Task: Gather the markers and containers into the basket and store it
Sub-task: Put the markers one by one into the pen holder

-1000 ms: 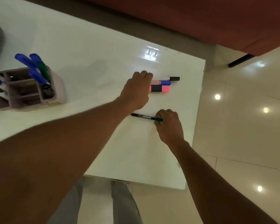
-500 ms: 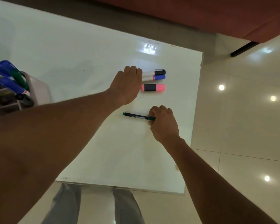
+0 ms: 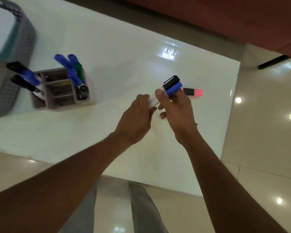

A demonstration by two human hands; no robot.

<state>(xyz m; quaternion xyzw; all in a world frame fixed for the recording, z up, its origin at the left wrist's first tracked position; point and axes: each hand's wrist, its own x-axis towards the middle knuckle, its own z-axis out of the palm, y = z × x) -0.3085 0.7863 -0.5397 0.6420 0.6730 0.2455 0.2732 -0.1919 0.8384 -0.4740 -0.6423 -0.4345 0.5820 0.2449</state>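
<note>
Two white markers, one with a black cap [image 3: 172, 81] and one with a blue cap [image 3: 174, 88], are lifted above the white table [image 3: 118, 52]. My left hand [image 3: 136, 120] wraps their white bodies. My right hand [image 3: 178, 113] grips them near the caps, thumb on top. A pink highlighter [image 3: 194, 92] lies on the table just beyond my right fingers. A small dark tip [image 3: 196, 124] pokes out beside my right hand; I cannot tell what it is. The pink pen holder [image 3: 89, 96] holds blue, black and green markers. The grey basket [image 3: 15, 52] stands at the far left.
The table's right edge [image 3: 232, 105] runs close to my right hand, with glossy floor tiles [image 3: 265, 125] beyond it. A red-brown sofa [image 3: 225, 15] fills the top of the view. My legs [image 3: 141, 209] stand at the near table edge.
My left hand has picked the black-capped and blue-capped markers off the table. My right hand left the spot where the green pen lay and joined it on the markers. The view swung left, showing holder and basket.
</note>
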